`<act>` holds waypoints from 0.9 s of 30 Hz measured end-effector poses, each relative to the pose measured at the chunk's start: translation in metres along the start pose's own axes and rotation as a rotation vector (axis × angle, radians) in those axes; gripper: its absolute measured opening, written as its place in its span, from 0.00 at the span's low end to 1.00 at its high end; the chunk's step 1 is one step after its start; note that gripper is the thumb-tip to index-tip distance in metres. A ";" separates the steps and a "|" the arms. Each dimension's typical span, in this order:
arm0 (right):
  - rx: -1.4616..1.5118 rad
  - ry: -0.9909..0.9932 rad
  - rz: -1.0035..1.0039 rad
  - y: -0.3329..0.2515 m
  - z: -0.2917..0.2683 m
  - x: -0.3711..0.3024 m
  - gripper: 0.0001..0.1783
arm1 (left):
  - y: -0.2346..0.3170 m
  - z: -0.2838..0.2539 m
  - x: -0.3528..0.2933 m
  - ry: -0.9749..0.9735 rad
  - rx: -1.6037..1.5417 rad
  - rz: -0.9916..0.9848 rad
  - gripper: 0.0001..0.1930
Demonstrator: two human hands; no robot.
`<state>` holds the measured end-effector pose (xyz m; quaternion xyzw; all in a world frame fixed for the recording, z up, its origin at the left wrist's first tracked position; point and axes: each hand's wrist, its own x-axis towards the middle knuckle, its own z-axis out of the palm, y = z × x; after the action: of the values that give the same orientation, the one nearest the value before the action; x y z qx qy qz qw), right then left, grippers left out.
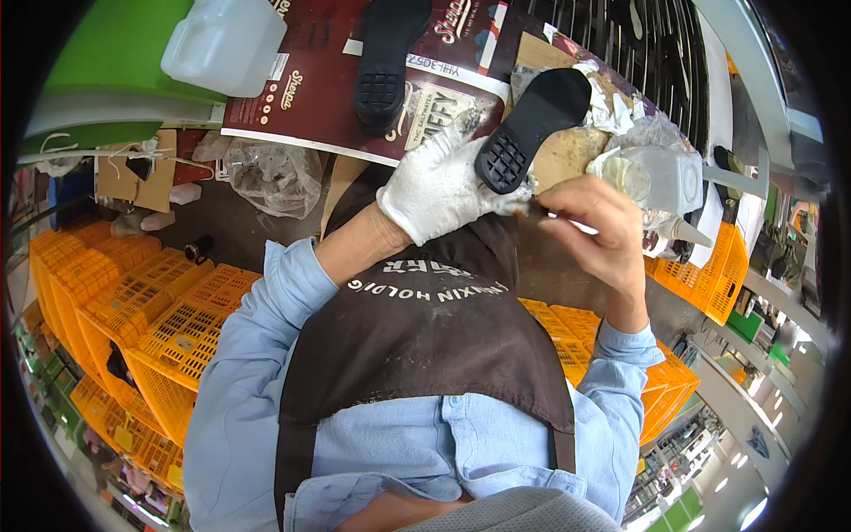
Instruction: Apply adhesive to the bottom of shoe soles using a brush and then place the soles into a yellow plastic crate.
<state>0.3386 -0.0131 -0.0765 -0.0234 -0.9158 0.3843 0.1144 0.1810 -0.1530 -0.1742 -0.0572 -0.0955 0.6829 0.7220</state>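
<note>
A black shoe sole [539, 120] with a grid-patterned heel is gripped in my left hand [439, 191], which wears a white glove. The heel end points down toward my apron, and the fingers close around it from below. Close beside the heel, my bare right hand [607, 229] pinches something small, with a dark bit and a pale bit showing at the fingertips. What it is, I cannot make out. A second black shoe sole [381, 93] lies on the dark red cardboard [315, 97] ahead of me.
A white plastic jug [226, 49] stands at the far left. On the right are a clear plastic container [660, 177], a nozzle bottle [687, 232] and crumpled paper [612, 111]. Orange crates [182, 332] are stacked at my left, with more orange crates [660, 390] at my right.
</note>
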 end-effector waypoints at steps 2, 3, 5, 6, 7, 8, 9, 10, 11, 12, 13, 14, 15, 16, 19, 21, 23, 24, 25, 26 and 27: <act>-0.108 0.106 0.014 0.000 0.002 0.003 0.17 | -0.004 0.003 0.003 0.110 0.019 0.001 0.34; -0.215 0.204 0.017 0.001 0.003 0.005 0.17 | -0.006 0.004 0.004 0.112 0.015 -0.010 0.34; -0.290 0.215 -0.058 0.008 0.010 0.003 0.17 | -0.008 0.005 0.007 -0.002 -0.102 -0.040 0.35; -0.266 0.167 -0.014 0.002 0.013 -0.002 0.16 | -0.009 0.000 0.010 -0.113 -0.202 -0.055 0.36; -0.236 0.115 0.024 -0.002 0.015 -0.007 0.16 | -0.009 0.002 0.010 -0.113 -0.201 -0.051 0.36; -0.162 0.060 0.025 -0.011 0.012 -0.008 0.16 | -0.009 0.008 0.010 0.026 -0.074 -0.056 0.36; -0.159 0.058 0.022 -0.011 0.010 -0.007 0.16 | -0.009 0.010 0.010 0.166 0.053 -0.062 0.36; -0.157 0.114 -0.010 -0.013 0.009 -0.007 0.17 | -0.009 0.007 0.011 0.092 0.032 -0.081 0.37; -0.155 0.171 -0.043 -0.015 0.008 -0.007 0.17 | -0.010 0.005 0.011 0.092 0.029 -0.087 0.37; -0.223 0.219 0.017 -0.014 0.009 -0.004 0.18 | -0.012 0.005 0.010 0.148 -0.004 -0.050 0.38; -0.231 0.224 0.026 -0.009 0.010 -0.002 0.18 | -0.013 0.006 0.013 0.204 -0.037 -0.021 0.38; -0.321 0.220 -0.012 -0.001 0.013 -0.001 0.18 | -0.014 0.005 0.015 0.203 -0.039 -0.033 0.38; -0.412 0.215 -0.051 0.004 0.016 -0.002 0.19 | -0.015 0.002 0.016 0.132 -0.064 -0.050 0.39; -0.334 0.170 -0.012 0.001 0.021 -0.007 0.19 | -0.014 0.002 0.017 0.062 -0.087 -0.054 0.39; -0.203 0.132 -0.041 -0.017 0.019 -0.009 0.18 | -0.014 0.003 0.017 0.208 -0.028 -0.062 0.39; -0.302 0.185 -0.035 -0.011 0.019 -0.006 0.18 | -0.013 -0.007 0.017 -0.005 -0.063 -0.049 0.38; -0.408 0.240 -0.021 -0.008 0.022 -0.007 0.18 | -0.019 0.014 0.023 0.308 0.551 0.089 0.38; -0.347 0.213 -0.031 -0.006 0.027 -0.010 0.17 | -0.015 -0.003 0.023 0.197 0.236 0.001 0.38; -0.280 0.184 -0.048 -0.004 0.030 -0.010 0.17 | -0.011 -0.002 0.025 0.085 -0.076 -0.075 0.38; -0.276 0.182 -0.050 -0.003 0.029 -0.008 0.17 | -0.013 0.009 0.024 0.311 0.024 -0.118 0.38; -0.279 0.212 -0.053 -0.003 0.027 -0.005 0.17 | -0.013 0.005 0.024 0.314 0.023 -0.114 0.38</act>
<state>0.3372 -0.0344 -0.0936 -0.0554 -0.9434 0.2455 0.2161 0.1939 -0.1297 -0.1650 -0.1493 0.0232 0.6245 0.7663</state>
